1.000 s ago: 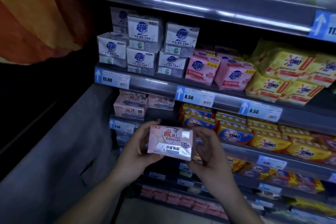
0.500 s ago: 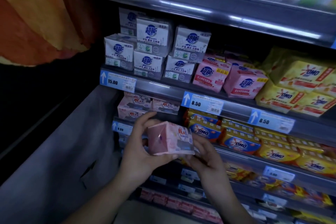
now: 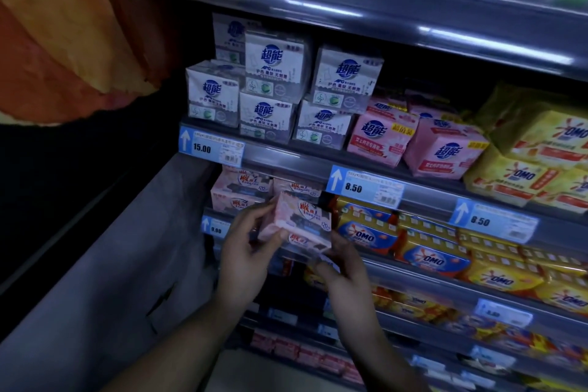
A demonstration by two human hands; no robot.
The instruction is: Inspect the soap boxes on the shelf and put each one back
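Observation:
A pink soap box (image 3: 297, 223) with red characters is held between both hands in front of the second shelf, tilted so its top and front show. My left hand (image 3: 246, 247) grips its left end, thumb on the front edge. My right hand (image 3: 342, 267) holds its lower right corner from below. Matching pink soap boxes (image 3: 237, 192) sit stacked at the left end of that shelf, just behind the held box.
White soap packs (image 3: 273, 86) and pink packs (image 3: 413, 143) fill the shelf above; yellow OMO bars (image 3: 445, 251) lie to the right. Price tags (image 3: 364, 189) line the shelf edges. A grey side panel (image 3: 111, 264) stands at left, an orange sheet (image 3: 63, 25) above it.
The box has turned from front-facing to tilted and moved up toward the stack of pink boxes on the shelf. Both hands rose with it.

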